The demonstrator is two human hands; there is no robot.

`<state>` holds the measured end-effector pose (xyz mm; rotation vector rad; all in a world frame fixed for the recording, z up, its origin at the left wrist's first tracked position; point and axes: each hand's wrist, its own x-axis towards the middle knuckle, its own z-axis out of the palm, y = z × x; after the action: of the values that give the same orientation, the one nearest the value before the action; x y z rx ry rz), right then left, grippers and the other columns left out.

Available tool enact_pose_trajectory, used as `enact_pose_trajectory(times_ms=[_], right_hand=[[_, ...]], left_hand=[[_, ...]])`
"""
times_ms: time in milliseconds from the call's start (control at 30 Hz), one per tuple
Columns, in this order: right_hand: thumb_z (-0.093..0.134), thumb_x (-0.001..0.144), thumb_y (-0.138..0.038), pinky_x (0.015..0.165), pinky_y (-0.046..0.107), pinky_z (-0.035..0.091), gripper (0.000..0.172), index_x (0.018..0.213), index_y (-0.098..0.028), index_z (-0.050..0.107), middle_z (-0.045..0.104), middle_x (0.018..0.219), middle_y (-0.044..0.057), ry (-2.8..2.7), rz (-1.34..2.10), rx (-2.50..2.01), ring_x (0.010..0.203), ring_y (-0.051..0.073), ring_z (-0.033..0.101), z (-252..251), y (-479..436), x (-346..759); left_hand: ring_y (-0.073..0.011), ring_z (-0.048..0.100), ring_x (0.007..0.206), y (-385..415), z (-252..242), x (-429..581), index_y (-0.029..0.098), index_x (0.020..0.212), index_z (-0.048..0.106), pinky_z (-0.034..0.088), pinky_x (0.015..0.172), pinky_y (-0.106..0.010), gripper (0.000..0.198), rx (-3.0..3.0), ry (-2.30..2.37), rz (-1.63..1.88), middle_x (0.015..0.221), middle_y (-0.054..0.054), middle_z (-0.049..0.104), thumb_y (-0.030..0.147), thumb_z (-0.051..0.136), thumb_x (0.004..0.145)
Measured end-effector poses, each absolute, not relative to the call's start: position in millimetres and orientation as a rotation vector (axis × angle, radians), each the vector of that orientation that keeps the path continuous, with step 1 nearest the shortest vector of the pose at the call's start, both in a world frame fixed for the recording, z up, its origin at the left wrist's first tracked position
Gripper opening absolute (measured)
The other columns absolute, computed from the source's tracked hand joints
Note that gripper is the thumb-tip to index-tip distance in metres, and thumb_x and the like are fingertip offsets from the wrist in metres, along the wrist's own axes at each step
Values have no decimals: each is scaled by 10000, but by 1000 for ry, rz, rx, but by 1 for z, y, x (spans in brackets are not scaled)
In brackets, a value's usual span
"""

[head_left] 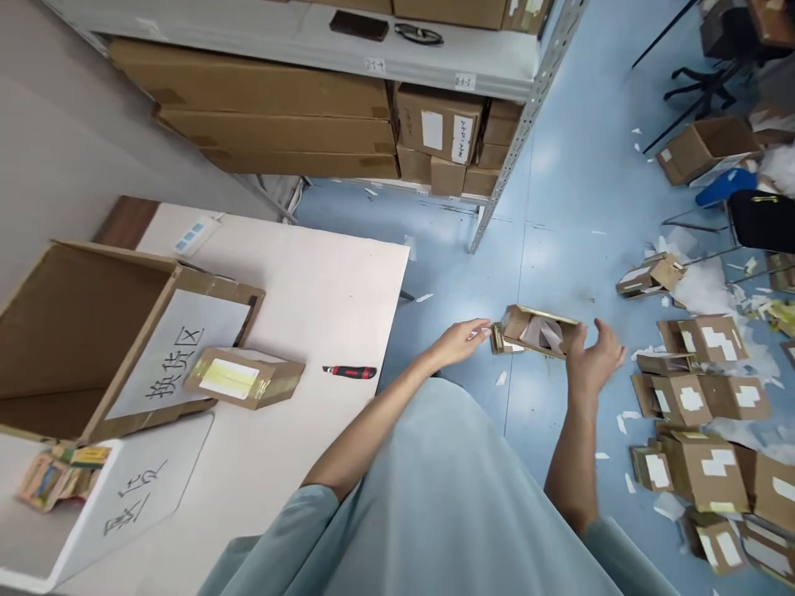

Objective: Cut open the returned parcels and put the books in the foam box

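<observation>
Low over the blue floor, a small open cardboard box [517, 321] has crumpled whitish packing material [543, 334] inside. My left hand [463, 339] is by the box's left end, fingers stretched out and holding nothing; whether the fingertips touch is unclear. At the opposite end my right hand [593, 356] has its thumb and fingers apart, one digit overlapping the box's edge. Part of another small taped carton [498, 339] shows below the open box's left side. On the white table to my left lie a red and black utility knife [349, 372] and a closed taped carton [242, 377].
A large open carton [180, 348] and a white bin [133, 497] with colourful packets stand on the table [310, 281]. Ahead is a metal shelf [460, 70] of boxes. Several cartons [701, 463] and scraps litter the floor at right, near a black chair [761, 217].
</observation>
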<state>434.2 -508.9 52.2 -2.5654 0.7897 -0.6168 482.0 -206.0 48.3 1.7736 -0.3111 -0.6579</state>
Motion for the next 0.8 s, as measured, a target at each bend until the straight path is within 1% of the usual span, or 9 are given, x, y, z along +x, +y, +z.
enact_pose_trajectory(times_ms=[100, 233, 333, 433, 500, 567, 633, 733, 800], right_hand=[[471, 1022, -588, 1303, 746, 306, 642, 1332, -111, 768, 778, 1356, 285, 581, -338, -2562, 1352, 455, 688, 27, -485, 466], [475, 1017, -602, 1287, 743, 338, 617, 1283, -143, 789, 801, 1290, 281, 163, 40, -2509, 1312, 445, 707, -19, -400, 517], [494, 1041, -554, 1328, 714, 300, 546, 1310, -172, 777, 802, 1348, 239, -194, 288, -2430, 1336, 400, 709, -46, -310, 546], [537, 1064, -505, 1365, 674, 259, 478, 1340, -187, 764, 789, 1416, 209, -571, 548, -2303, 1387, 367, 693, -60, -211, 561], [573, 1070, -490, 1381, 650, 242, 451, 1356, -196, 759, 781, 1443, 198, -805, 684, -2214, 1412, 357, 684, -64, -142, 561], [605, 1073, -485, 1387, 633, 243, 437, 1378, -207, 750, 773, 1467, 183, -1008, 790, -2131, 1410, 351, 689, -66, -74, 554], [631, 1075, -494, 1367, 613, 302, 450, 1401, -203, 736, 766, 1480, 182, -1160, 897, -2061, 1373, 351, 714, -67, -9, 538], [674, 1061, -542, 1254, 537, 475, 532, 1452, -181, 699, 746, 1503, 205, -1202, 1049, -2023, 1320, 358, 742, -70, 74, 504], [704, 1039, -577, 1199, 508, 521, 607, 1476, -156, 667, 732, 1510, 231, -1130, 1082, -2068, 1334, 371, 731, -75, 112, 477]], left_hand=[[-286, 750, 1388, -189, 29, 476, 201, 1434, 762, 594, 1189, -420, 412, 1707, -184, -635, 1500, -137, 770, 401, 662, 1088], [-311, 792, 1308, -133, 5, 450, 217, 1305, 818, 612, 1175, -462, 373, 1649, 159, -497, 1400, -136, 819, 462, 746, 1033], [-310, 800, 1281, -82, -4, 421, 224, 1253, 832, 618, 1172, -486, 373, 1607, 464, -302, 1347, -121, 841, 495, 771, 1003], [-318, 810, 1244, -35, -5, 382, 215, 1207, 839, 623, 1162, -500, 400, 1545, 754, -58, 1295, -128, 855, 540, 789, 980], [-322, 811, 1233, -10, -3, 350, 208, 1203, 833, 615, 1169, -509, 421, 1499, 915, 92, 1304, -143, 850, 563, 777, 985], [-320, 797, 1262, 8, 0, 315, 201, 1240, 815, 593, 1194, -515, 439, 1443, 1045, 200, 1347, -155, 834, 564, 746, 1004], [-316, 779, 1302, 20, 2, 279, 187, 1283, 792, 566, 1222, -523, 451, 1371, 1157, 274, 1391, -169, 814, 544, 727, 1014], [-322, 761, 1339, 27, 3, 228, 169, 1313, 765, 545, 1241, -541, 462, 1254, 1277, 358, 1416, -190, 800, 504, 729, 997], [-325, 755, 1355, 30, 1, 199, 172, 1327, 751, 535, 1252, -552, 476, 1197, 1313, 399, 1428, -192, 795, 499, 729, 982]])
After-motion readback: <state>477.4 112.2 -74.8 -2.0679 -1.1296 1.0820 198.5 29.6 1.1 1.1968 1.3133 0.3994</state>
